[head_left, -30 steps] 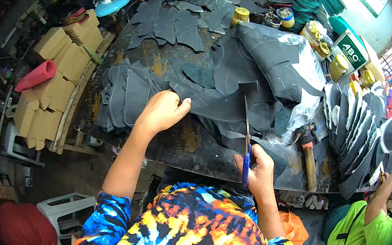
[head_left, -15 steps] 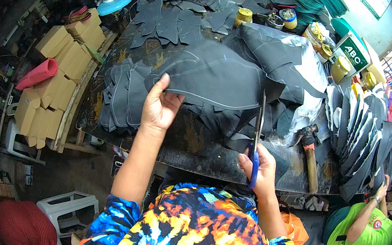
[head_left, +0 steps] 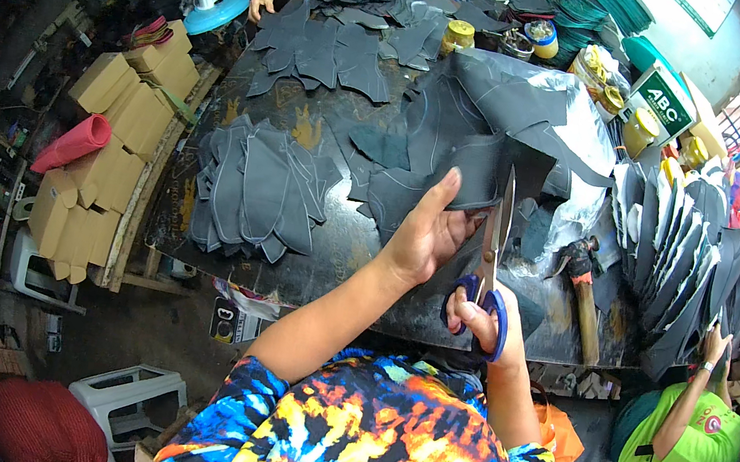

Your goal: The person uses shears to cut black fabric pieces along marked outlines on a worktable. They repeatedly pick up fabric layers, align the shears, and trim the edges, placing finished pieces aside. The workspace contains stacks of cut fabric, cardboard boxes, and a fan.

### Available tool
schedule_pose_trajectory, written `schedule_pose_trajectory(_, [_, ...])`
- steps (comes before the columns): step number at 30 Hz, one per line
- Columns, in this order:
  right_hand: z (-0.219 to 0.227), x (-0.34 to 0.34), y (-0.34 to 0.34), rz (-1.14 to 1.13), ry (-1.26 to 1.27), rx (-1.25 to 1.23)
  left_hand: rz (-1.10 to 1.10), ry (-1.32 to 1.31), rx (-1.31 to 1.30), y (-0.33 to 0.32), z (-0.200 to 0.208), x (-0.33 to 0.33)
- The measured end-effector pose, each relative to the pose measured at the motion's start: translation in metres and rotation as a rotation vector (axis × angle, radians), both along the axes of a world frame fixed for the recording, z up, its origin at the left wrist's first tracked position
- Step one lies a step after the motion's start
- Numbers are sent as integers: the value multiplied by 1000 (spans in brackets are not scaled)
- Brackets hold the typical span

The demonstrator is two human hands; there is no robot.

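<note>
My left hand grips the lower edge of a dark grey sheet piece, thumb on top, out in front of me over the table. In my right hand is a pair of scissors with blue handles, its blades pointing away and slightly apart beside the piece's right part. A pile of cut dark pieces with pale outlines lies to the left of my left hand. More dark sheet material is heaped just beyond the held piece.
A hammer lies right of the scissors, near a row of stacked dark pieces. Yellow-lidded jars stand farther back. A co-worker's hand rests at the far edge; another person in a green shirt is at right.
My left hand has moved right, toward the scissors, and the held piece has turned and shifted right with it. The scissors have turned, showing both handle loops. The left pile is now uncovered.
</note>
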State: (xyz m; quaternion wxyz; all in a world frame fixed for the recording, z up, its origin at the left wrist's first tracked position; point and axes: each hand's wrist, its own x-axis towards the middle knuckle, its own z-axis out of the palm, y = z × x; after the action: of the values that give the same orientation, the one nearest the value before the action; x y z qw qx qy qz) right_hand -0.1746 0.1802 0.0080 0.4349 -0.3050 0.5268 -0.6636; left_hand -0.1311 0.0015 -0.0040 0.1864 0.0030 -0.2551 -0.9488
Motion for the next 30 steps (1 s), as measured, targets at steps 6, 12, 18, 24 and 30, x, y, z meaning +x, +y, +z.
schedule_pose_trajectory(6, [-2, 6, -7, -133, -33, 53, 615, -299, -535, 24, 17, 3])
schedule_pose_trajectory(12, [-16, 6, -25, -204, 134, -45, 747, -354, -699, 42, 30, 14])
schedule_pose_trajectory(18, [-20, 9, -25, -271, 169, -37, 788, -314, -698, 44, 31, 12])
schedule_pose_trajectory(24, [-24, 13, -31, -364, 271, -129, 732, -289, -668, 58, 22, 12])
schedule_pose_trajectory(30, [-22, 15, -23, -361, 158, -78, 700, -263, -602, 56, 23, 14])
